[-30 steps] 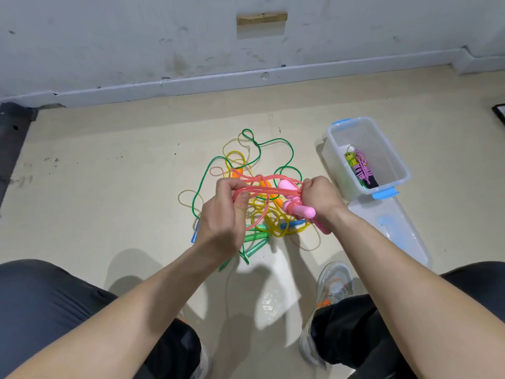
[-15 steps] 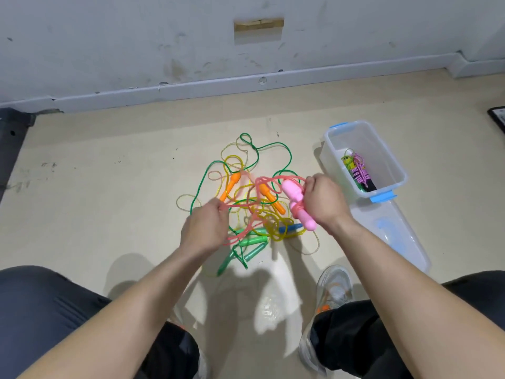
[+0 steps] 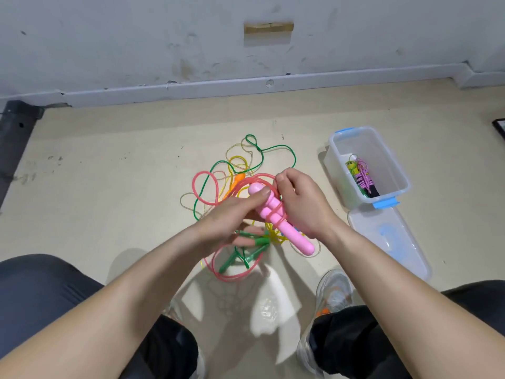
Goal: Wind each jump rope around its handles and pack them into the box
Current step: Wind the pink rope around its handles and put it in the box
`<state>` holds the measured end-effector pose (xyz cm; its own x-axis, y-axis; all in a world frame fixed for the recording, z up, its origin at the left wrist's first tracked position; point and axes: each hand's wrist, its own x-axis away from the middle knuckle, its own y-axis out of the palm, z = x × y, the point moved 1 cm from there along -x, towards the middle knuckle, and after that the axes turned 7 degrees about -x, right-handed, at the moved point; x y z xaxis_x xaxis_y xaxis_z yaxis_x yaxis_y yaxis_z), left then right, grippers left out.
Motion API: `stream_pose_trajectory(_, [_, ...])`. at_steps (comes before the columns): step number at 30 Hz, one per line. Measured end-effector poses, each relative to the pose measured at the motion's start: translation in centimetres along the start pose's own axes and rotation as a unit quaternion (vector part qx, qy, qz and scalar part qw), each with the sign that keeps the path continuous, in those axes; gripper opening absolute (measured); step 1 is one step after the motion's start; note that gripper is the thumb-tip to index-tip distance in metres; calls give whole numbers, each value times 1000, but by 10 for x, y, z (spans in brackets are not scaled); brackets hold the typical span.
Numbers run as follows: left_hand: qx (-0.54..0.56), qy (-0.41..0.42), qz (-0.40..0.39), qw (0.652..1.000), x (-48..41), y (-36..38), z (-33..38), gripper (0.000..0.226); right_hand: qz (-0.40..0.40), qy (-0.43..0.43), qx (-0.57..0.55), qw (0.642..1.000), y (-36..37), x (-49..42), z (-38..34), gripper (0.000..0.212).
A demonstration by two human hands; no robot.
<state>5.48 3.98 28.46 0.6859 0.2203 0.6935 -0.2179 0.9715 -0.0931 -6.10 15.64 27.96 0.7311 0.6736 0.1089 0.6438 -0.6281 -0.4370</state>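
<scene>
The pink handles (image 3: 284, 225) of a jump rope lie together in my right hand (image 3: 303, 203), which grips them above the floor. A few turns of the pink rope (image 3: 205, 192) cross the handles; the rest hangs in loose loops to the left and below. My left hand (image 3: 232, 220) holds the pink rope against the handles, thumb near their top. Under my hands lies a tangle of green, yellow and orange jump ropes (image 3: 246, 165). The clear box (image 3: 338, 143) with blue clips stands to the right and holds a wound rope bundle (image 3: 363, 179).
The box's clear lid (image 3: 390, 239) lies on the floor just in front of the box. My knees and a shoe (image 3: 333, 291) frame the bottom of the view. The wall's skirting (image 3: 246, 88) runs along the back. A dark post (image 3: 13, 132) stands far left.
My left hand has swung from the left side in to the handles, bringing the pink rope with it. My right hand has tilted the handles more upright. More pink rope hangs in loose loops.
</scene>
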Motion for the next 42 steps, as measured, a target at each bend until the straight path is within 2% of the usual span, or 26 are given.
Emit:
stream_pose_trajectory(2, [118,-10,-57,991,-1,4,-5,64,-2,9,-58,998,5,4,-5,33])
stream_pose_trajectory(4, [191,26,-70,979,-4,6,-7,64,-2,14,-94,995,8,5,-9,32])
stream_pose_trajectory(6, [193,65,-35,978,-6,5,-6,49,-3,6,-96,995,9,5,-11,25])
stream_pose_trajectory(9, [174,79,-4,982,-5,2,-5,28,-23,17,-82,996,8,5,-8,9])
stream_pose_trajectory(11, [173,76,6,982,-5,2,-7,28,-24,31,-61,997,9,4,-4,9])
stream_pose_trajectory(15, [181,84,48,979,-7,2,-9,30,-28,67,-87,994,7,1,-4,38])
stream_pose_trajectory(19, [200,85,76,973,-7,-3,-7,30,-73,103,-183,975,6,2,-6,24])
stream_pose_trajectory(21, [211,93,92,969,-7,-4,-5,28,-74,95,-183,976,6,2,-8,26])
stream_pose_trajectory(23, [221,105,102,964,-7,-6,-3,29,-75,79,-152,982,4,2,-12,33])
stream_pose_trajectory(25, [216,122,107,963,-8,-8,-2,30,-108,72,-117,985,-1,3,-14,43])
stream_pose_trajectory(26, [210,132,109,963,-8,-9,-2,31,-137,68,-84,985,-3,5,-17,57])
stream_pose_trajectory(28, [194,152,122,962,-8,-8,0,30,-166,37,53,984,-2,11,-22,97])
stream_pose_trajectory(29, [190,158,133,960,-7,-7,1,28,-161,10,136,977,1,15,-24,110])
stream_pose_trajectory(30, [187,163,142,958,-6,-5,2,23,-144,-17,200,969,6,18,-24,113])
stream_pose_trajectory(35, [154,199,161,954,-5,2,6,18,-20,-70,268,961,17,23,-20,68])
stream_pose_trajectory(38, [141,218,180,949,-2,6,4,27,16,-108,318,942,13,22,-24,62])
stream_pose_trajectory(42, [111,218,192,950,2,10,4,34,34,-126,363,923,8,21,-25,63])
